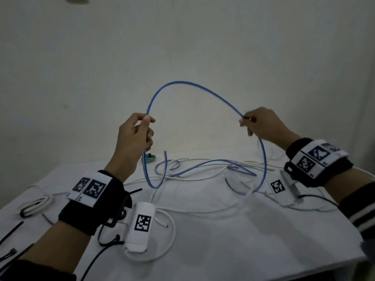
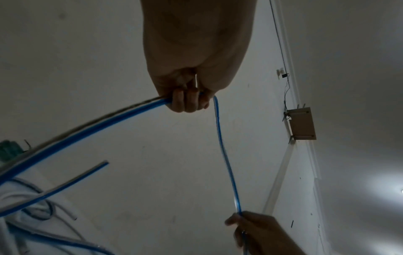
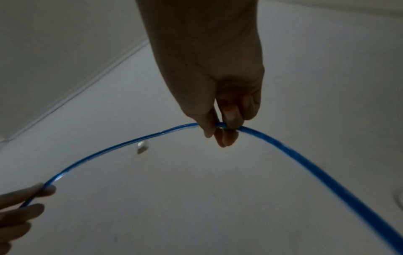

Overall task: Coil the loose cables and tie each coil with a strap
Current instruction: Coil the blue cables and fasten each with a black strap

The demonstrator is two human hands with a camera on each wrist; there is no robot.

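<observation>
Both hands pinch the blue cable [image 1: 194,86]: left hand [image 1: 136,134] and right hand [image 1: 261,124] hold it arched above the table [image 1: 223,230]; white cables [image 1: 203,177] lie beneath.

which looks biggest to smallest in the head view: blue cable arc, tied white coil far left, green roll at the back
1. blue cable arc, largest.
2. tied white coil.
3. green roll, smallest, though it lies farther off, so true size is unsure.

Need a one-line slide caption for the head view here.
Both hands, left hand and right hand, pinch a blue cable into a raised arch above tangled white cables on the table.
</observation>
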